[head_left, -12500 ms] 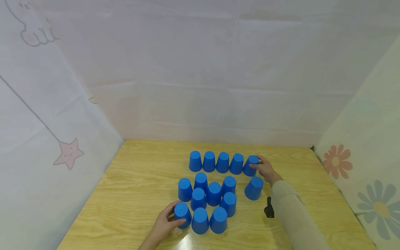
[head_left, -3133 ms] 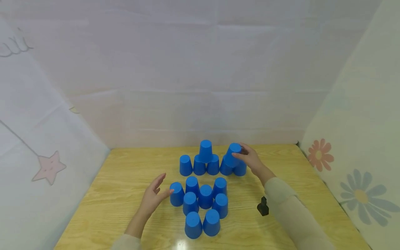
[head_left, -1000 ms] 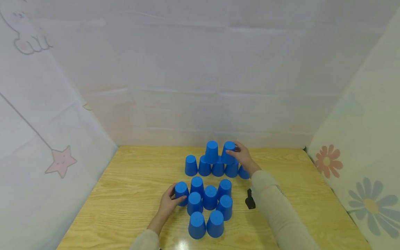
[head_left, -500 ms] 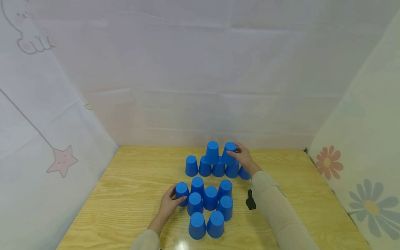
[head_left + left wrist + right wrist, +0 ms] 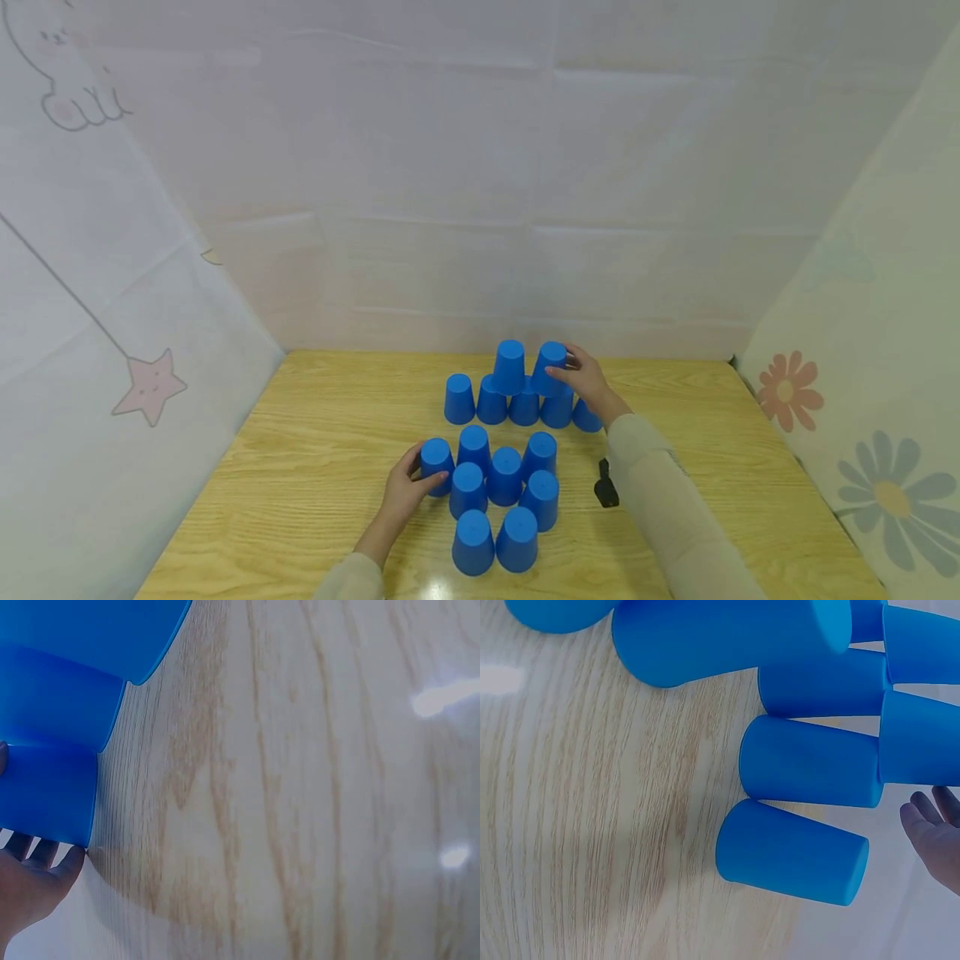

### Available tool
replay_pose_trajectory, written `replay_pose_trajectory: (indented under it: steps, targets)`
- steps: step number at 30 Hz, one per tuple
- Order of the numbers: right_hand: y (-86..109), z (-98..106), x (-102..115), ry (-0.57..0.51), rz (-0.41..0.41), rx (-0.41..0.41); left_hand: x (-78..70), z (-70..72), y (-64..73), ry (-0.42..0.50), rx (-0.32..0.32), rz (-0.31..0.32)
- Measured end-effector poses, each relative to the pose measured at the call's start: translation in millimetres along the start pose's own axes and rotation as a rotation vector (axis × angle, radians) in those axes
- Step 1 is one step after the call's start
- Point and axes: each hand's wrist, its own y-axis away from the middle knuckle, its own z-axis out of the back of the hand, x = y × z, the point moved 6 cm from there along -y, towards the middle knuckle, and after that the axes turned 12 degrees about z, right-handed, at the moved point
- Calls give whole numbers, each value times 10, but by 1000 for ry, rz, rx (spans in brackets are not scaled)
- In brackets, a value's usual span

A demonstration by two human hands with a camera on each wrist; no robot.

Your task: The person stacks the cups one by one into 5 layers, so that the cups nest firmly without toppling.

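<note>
In the head view, several upside-down blue cups stand in a back row (image 5: 459, 400). Two more cups form a second level on it: the left one (image 5: 510, 367) stands free, and my right hand (image 5: 588, 383) holds the right one (image 5: 549, 368), thumb in front and fingers behind. My left hand (image 5: 402, 493) grips an upside-down blue cup (image 5: 436, 468) on the table, at the left of a nearer group of blue cups (image 5: 506, 479). The left wrist view shows fingers (image 5: 66, 864) beside that cup (image 5: 45, 791). In the right wrist view, fingertips (image 5: 913, 817) lie along the upper cup (image 5: 919, 739).
The wooden table (image 5: 300, 467) ends at a pale cloth wall (image 5: 420, 275) behind the back row. A small black object (image 5: 606, 486) lies beside the right forearm. Two cups (image 5: 473, 543) stand nearest the front edge.
Since the older frames, two cups have gone up onto the back row, and the right and front-left cups have left their spots. My left hand has closed round its cup. The last half second is nearly still.
</note>
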Motion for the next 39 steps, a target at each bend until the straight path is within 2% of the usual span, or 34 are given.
replay_pose_trajectory:
  steps: [11, 21, 29, 35, 39]
  targets:
    - [115, 65, 1, 22, 28, 37, -18, 31, 0, 10, -2, 1]
    - [234, 146, -13, 19, 73, 69, -30, 182, -22, 17, -18, -17]
    - [421, 164, 10, -46, 68, 86, -156, 313, -21, 0, -13, -46]
    - [566, 148, -15, -70, 64, 85, -240, 384, -130, -41, -7, -56]
    - [648, 122, -73, -89, 66, 97, -340, 422, -205, -37, 3, -92]
